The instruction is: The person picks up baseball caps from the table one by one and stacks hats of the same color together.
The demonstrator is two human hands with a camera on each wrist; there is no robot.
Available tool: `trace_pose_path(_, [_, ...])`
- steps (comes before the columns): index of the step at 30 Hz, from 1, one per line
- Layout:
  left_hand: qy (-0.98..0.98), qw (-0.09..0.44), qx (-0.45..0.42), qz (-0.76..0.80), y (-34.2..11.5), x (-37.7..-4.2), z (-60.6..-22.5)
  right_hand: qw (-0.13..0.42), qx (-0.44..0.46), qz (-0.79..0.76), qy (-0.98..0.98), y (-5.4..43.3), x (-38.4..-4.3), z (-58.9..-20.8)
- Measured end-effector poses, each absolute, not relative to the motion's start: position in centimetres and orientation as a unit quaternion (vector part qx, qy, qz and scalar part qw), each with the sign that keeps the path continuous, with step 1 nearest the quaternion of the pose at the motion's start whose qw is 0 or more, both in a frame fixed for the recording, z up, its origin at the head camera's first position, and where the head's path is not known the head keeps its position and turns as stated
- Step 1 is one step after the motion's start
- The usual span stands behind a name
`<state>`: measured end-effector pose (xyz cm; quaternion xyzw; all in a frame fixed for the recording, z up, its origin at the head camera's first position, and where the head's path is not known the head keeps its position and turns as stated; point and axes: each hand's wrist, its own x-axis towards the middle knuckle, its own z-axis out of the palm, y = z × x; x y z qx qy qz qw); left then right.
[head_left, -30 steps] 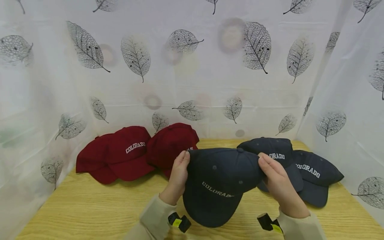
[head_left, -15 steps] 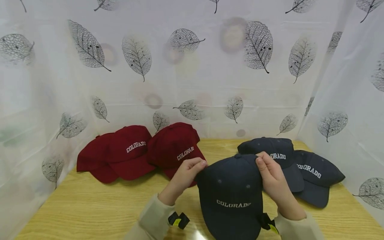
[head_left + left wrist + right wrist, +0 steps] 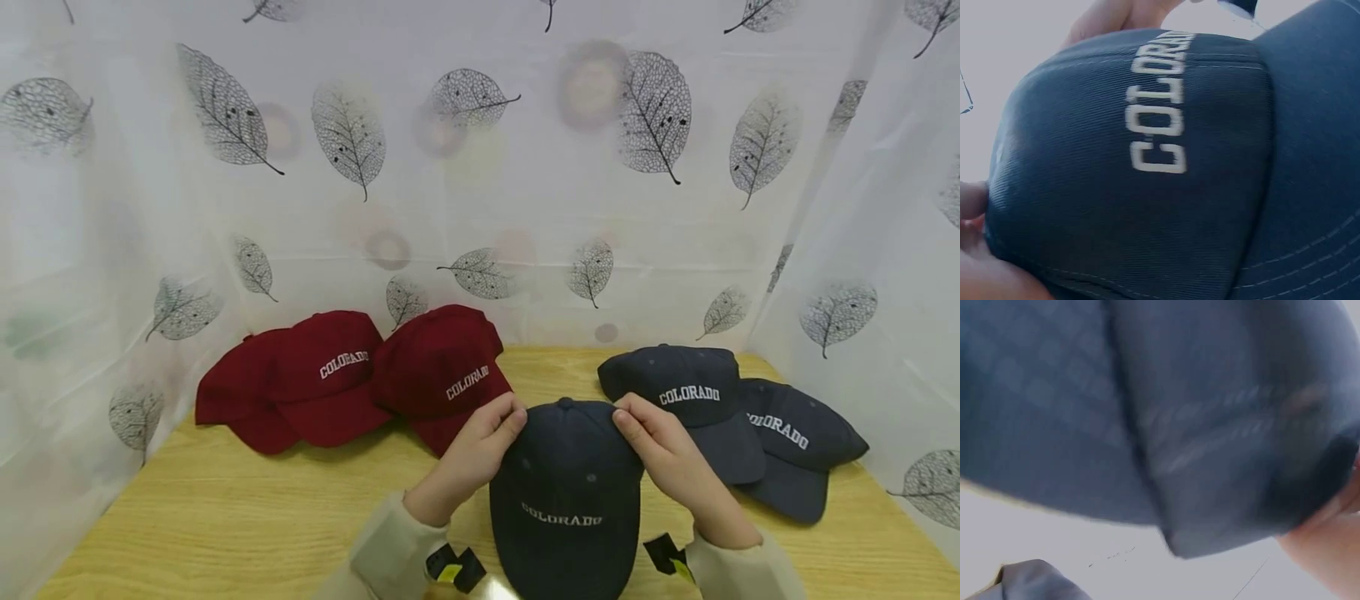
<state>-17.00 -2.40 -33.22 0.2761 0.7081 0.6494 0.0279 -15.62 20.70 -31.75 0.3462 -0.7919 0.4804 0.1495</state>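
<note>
Between both hands hangs a navy baseball cap (image 3: 566, 467) with white COLORADO lettering, its brim pointing down toward the person. The left hand (image 3: 483, 446) pinches its left side near the crown, thumb in front. On the opposite side, the right hand (image 3: 671, 450) grips the cap the same way. The left wrist view shows the cap's front panel (image 3: 1110, 144) and brim close up, with fingers at two of its edges. In the right wrist view the cap (image 3: 1222, 444) is blurred, and part of the hand (image 3: 1329, 544) shows at the right edge.
Two more navy caps (image 3: 690, 400) overlap at the right of the wooden table (image 3: 247, 525). Dark red caps (image 3: 322, 383) lie overlapping at the back left, another red cap (image 3: 442, 375) beside them. A leaf-patterned curtain (image 3: 525, 200) encloses the back and sides.
The navy cap has turned from a tilt to face the person squarely and come lower. The left hand moved right and down along it; the right hand shifted slightly left.
</note>
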Motion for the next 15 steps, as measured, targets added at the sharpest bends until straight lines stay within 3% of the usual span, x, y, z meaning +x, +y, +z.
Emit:
trace_pose_path(7, [0.673,-0.01,0.226,0.704,-2.2,-17.5,-33.8,0.007,0.354,0.509,-0.785,22.7,-17.1,-32.3])
trace_pose_path(15, [0.696,-0.015,0.214,0.685,-2.5,-18.1,-34.2,0.053,0.327,0.463,-0.822,22.9,-17.5,-32.9])
